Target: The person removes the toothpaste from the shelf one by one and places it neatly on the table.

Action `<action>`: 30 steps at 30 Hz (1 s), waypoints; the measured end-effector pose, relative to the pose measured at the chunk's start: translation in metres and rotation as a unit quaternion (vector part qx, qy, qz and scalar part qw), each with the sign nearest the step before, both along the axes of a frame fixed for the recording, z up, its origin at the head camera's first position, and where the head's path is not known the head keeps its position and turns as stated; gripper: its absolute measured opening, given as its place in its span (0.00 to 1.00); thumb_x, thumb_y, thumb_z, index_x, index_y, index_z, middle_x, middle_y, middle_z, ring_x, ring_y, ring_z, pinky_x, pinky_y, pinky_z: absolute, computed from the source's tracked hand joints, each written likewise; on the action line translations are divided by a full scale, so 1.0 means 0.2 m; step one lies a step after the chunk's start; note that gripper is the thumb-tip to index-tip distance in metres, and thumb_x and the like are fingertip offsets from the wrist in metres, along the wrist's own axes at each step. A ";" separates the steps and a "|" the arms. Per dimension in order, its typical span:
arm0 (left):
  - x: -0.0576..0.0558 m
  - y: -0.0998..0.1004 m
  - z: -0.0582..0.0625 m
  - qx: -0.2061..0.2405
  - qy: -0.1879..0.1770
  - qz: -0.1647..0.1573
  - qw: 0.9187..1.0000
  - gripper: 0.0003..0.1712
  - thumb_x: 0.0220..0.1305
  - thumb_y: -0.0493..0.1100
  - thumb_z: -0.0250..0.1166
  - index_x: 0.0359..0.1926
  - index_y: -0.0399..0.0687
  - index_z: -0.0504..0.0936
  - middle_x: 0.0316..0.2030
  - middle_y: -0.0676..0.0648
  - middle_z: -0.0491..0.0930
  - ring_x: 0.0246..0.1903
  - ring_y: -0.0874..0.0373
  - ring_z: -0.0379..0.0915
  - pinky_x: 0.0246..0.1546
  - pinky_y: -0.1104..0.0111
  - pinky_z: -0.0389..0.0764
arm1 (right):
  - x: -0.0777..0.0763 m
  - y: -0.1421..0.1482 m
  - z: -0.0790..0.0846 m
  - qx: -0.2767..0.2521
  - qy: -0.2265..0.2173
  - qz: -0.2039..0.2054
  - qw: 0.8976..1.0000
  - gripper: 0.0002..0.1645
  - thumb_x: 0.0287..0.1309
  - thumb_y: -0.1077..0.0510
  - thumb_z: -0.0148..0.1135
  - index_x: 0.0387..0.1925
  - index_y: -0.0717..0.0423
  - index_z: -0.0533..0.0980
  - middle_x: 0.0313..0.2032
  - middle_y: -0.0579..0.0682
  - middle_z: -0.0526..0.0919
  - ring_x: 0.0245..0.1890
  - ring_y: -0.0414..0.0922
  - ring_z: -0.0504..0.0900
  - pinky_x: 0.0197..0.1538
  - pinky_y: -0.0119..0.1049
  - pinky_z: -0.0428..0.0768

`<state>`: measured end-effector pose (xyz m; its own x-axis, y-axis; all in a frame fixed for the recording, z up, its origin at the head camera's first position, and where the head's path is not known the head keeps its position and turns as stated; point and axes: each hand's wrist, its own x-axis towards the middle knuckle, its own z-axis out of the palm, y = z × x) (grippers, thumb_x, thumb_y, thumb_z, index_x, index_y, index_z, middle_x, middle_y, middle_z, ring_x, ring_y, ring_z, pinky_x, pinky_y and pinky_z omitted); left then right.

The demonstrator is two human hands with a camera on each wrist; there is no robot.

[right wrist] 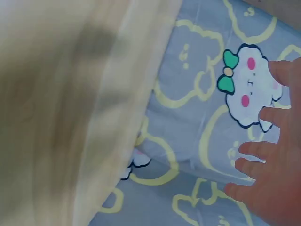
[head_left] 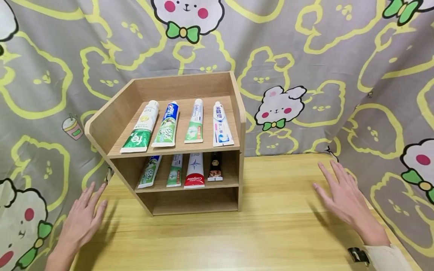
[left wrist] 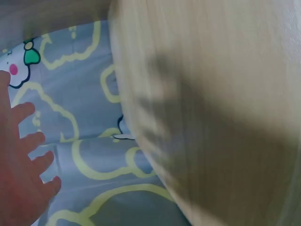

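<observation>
My left hand (head_left: 81,218) hovers over the table's left side with fingers spread, holding nothing. On the right, my right hand (head_left: 344,195) is likewise spread and bare above the wood. Between them stands a wooden shelf (head_left: 241,143). Its top tier bears a green-and-white toothpaste tube (head_left: 142,128), a blue-and-green Crest tube (head_left: 167,126), a slim white-and-green tube (head_left: 194,122) and a white tube with blue lettering (head_left: 222,126). On the middle tier lie a green tube (head_left: 149,172), a white-and-green tube (head_left: 174,171), a red-and-white Colgate tube (head_left: 194,171) and a small black tube (head_left: 215,167).
The light wooden table (head_left: 271,233) carries the shelf left of its middle, toward the back. A grey curtain (head_left: 325,94) with cartoon animals surrounds the table at the back and sides. The shelf's raised left side panel (head_left: 108,116) faces my left hand.
</observation>
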<state>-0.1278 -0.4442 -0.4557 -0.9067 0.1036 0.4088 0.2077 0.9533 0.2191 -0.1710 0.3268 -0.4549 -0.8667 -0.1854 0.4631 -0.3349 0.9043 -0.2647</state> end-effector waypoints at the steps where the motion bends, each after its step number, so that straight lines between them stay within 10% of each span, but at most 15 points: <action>1: 0.00 0.00 0.01 0.002 0.002 -0.002 1.000 0.34 0.81 0.47 0.48 0.82 0.57 0.51 0.81 0.41 0.41 0.77 0.30 0.39 0.73 0.37 0.37 | 0.00 -0.01 0.01 0.001 0.004 0.000 1.000 0.45 0.71 0.44 0.57 0.81 0.49 0.53 0.79 0.65 0.45 0.77 0.68 0.45 0.75 0.65 0.39; 14: 0.00 0.05 0.13 0.039 0.066 -0.027 0.997 0.33 0.79 0.42 0.52 0.81 0.51 0.57 0.79 0.38 0.49 0.75 0.31 0.48 0.77 0.53 0.41 | 0.02 -0.12 0.14 -0.021 0.034 0.011 0.999 0.46 0.68 0.44 0.63 0.81 0.46 0.56 0.78 0.64 0.53 0.76 0.67 0.52 0.74 0.65 0.50; 25: 0.06 0.10 0.23 0.105 0.058 -0.011 0.993 0.32 0.80 0.42 0.48 0.81 0.58 0.56 0.79 0.40 0.51 0.69 0.22 0.53 0.66 0.30 0.49 | 0.07 -0.21 0.27 -0.057 0.048 0.040 0.996 0.48 0.65 0.49 0.68 0.80 0.40 0.56 0.77 0.61 0.57 0.76 0.64 0.55 0.65 0.72 0.59; 30: 0.08 0.14 0.28 0.129 0.083 -0.020 0.988 0.32 0.80 0.39 0.47 0.80 0.57 0.58 0.79 0.43 0.54 0.72 0.34 0.55 0.74 0.45 0.49 | 0.10 -0.25 0.32 -0.079 0.041 0.047 0.995 0.48 0.65 0.51 0.69 0.80 0.39 0.57 0.77 0.59 0.56 0.74 0.66 0.56 0.60 0.76 0.60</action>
